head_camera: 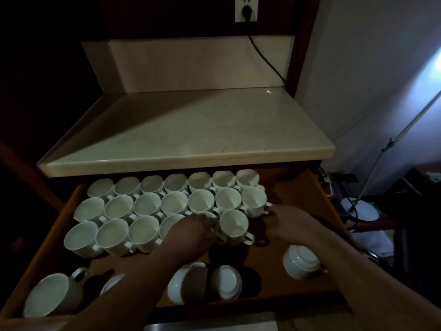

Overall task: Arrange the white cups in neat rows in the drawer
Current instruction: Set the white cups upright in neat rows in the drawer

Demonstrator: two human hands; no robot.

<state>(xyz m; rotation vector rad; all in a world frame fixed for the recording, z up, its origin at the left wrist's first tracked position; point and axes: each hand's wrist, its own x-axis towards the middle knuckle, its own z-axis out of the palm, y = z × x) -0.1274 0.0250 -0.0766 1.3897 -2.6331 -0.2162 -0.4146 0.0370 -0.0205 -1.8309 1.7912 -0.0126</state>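
Several white cups (pixel 148 205) stand upright in three rows at the back of the open wooden drawer (pixel 307 199). My left hand (pixel 199 231) lies over a third-row cup and grips it; that cup is mostly hidden. Beside it stands the row's last cup (pixel 233 225). My right hand (pixel 290 219) pinches the handle of the end cup (pixel 254 201) of the second row. Loose cups lie in the drawer's front: one upright at the left (pixel 51 295), one on its side (pixel 183 285), one upside down (pixel 225 281), another upside down at the right (pixel 301 261).
A pale countertop (pixel 191 130) overhangs the back row of cups. A black cable (pixel 267 60) runs down from a wall socket (pixel 246 8). To the right of the drawer stand a lamp pole (pixel 393 139) and clutter on the floor. The light is dim.
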